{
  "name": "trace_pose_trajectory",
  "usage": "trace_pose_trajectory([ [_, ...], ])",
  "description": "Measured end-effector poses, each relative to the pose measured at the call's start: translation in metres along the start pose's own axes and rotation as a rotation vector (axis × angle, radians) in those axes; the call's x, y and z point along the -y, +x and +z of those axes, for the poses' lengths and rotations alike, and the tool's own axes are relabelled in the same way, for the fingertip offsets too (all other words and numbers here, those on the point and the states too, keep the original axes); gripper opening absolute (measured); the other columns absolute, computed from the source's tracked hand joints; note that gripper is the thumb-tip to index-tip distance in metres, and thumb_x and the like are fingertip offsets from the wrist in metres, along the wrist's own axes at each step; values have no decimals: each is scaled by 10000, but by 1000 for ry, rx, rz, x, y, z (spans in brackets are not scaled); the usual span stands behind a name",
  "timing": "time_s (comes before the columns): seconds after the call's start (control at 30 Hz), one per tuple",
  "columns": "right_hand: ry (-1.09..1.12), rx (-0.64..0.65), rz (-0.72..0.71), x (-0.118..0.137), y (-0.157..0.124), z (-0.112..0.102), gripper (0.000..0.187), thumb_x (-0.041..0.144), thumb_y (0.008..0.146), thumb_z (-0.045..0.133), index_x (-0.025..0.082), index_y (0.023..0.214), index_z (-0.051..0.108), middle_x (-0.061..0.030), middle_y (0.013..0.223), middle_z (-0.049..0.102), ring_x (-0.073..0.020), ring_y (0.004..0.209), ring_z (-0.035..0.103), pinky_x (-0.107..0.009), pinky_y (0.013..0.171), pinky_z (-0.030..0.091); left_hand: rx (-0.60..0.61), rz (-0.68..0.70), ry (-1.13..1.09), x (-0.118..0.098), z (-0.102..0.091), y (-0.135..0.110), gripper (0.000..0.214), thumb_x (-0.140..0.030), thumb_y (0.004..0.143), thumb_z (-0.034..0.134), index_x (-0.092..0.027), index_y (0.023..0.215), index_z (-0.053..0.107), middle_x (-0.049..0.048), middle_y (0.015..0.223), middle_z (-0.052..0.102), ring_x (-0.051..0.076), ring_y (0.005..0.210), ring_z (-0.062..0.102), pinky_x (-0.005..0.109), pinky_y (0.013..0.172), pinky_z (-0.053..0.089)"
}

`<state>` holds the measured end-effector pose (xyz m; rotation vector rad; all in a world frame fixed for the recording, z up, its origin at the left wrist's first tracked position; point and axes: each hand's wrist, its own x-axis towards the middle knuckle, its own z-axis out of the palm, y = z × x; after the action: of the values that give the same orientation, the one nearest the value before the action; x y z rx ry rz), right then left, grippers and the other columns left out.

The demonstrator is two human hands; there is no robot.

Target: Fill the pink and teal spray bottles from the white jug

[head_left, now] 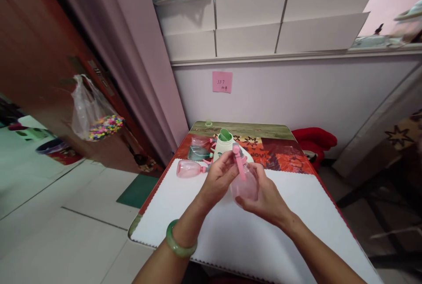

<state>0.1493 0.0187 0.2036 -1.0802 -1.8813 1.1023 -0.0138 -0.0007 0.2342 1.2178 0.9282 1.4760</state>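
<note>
Above the table, my right hand (268,198) is wrapped round the clear pink body of a spray bottle (244,187), its pink and grey trigger head upright on top. The fingers of my left hand (220,176) are closed at the neck, just under that head. Behind my left hand stands a white jug (224,144) with a green cup (225,134) in its mouth. Left of it lie a pink spray bottle (188,169), a green spray bottle (198,153) and another pink one (200,142), all on their sides.
A white mat (158,202) covers the near part of the table. A small green cap (209,123) sits at its far edge. A plastic bag of colourful bits (105,126) hangs on the door at left. A red plush item (313,139) lies beyond the right edge.
</note>
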Motion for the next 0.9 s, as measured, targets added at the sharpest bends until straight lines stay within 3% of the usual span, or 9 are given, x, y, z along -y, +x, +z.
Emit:
trace_pose_trajectory([
  [0.13, -27, -78, -107, 3, 1, 13, 792, 444, 530, 914, 275, 1223, 568, -87, 1210, 665, -328, 1067, 615, -464, 898, 501, -193, 8, 11, -9, 2, -4, 274, -393, 885, 718, -182, 1058, 692, 97, 994, 745, 232, 960, 709, 335, 854, 534],
  [0.27, 514, -139, -23, -10, -6, 26, 869, 765, 649, 749, 289, 1340, 521, -118, 1343, 622, -340, 1219, 589, -470, 941, 522, -212, 84, -189, -11, -6, -2, 283, -453, 946, 616, -185, 1025, 660, 67, 878, 716, 243, 966, 702, 397, 922, 523],
  [0.37, 1016, 197, 338, -18, -16, 34, 867, 909, 793, 397, 242, 1324, 555, -155, 1295, 669, -315, 1089, 683, -421, 780, 584, -94, 74, -425, -8, -11, 0, 355, -527, 961, 548, -197, 1027, 663, 34, 795, 661, 257, 961, 696, 436, 944, 516],
  [0.47, 1313, 721, 615, -23, -22, 40, 1140, 1040, 649, 214, 167, 1255, 624, -179, 1123, 735, -224, 737, 723, -263, 475, 527, -18, 28, -504, -6, -10, 0, 393, -572, 953, 533, -208, 1017, 668, 24, 762, 633, 266, 975, 691, 448, 965, 506],
  [0.57, 1433, 813, 712, -26, -21, 44, 1135, 1058, 585, 301, 135, 1134, 668, -134, 965, 757, -92, 504, 604, -133, 346, 359, -7, 35, -412, -5, -9, -1, 341, -518, 948, 576, -191, 955, 671, 48, 792, 655, 275, 1027, 680, 441, 996, 486],
  [0.67, 1363, 603, 665, -23, -18, 48, 943, 949, 674, 503, 134, 1120, 660, -134, 963, 751, -112, 545, 629, -145, 363, 381, -76, 62, -300, -6, -8, -1, 289, -448, 966, 575, -180, 944, 680, 62, 826, 680, 272, 1051, 680, 434, 1012, 475],
  [0.77, 1094, 134, 385, -18, -20, 58, 760, 714, 743, 707, 205, 1290, 571, -128, 1138, 713, -212, 800, 707, -268, 547, 558, -182, 79, -236, -7, -8, 1, 269, -426, 967, 583, -178, 936, 682, 57, 812, 691, 263, 1012, 698, 437, 1004, 482],
  [0.83, 814, -175, 153, -20, -23, 66, 889, 550, 632, 877, 251, 1376, 494, -125, 1339, 617, -293, 1119, 656, -398, 844, 596, -243, 92, -242, -7, -8, 3, 261, -431, 956, 601, -183, 946, 678, 48, 803, 691, 252, 973, 707, 440, 996, 492],
  [0.9, 656, -356, 8, -23, -26, 70, 1155, 513, 462, 971, 260, 1446, 422, -142, 1495, 486, -360, 1354, 499, -476, 1041, 511, -256, 106, -285, -8, -8, 5, 285, -469, 940, 618, -190, 944, 678, 36, 787, 681, 244, 936, 711, 444, 984, 505],
])
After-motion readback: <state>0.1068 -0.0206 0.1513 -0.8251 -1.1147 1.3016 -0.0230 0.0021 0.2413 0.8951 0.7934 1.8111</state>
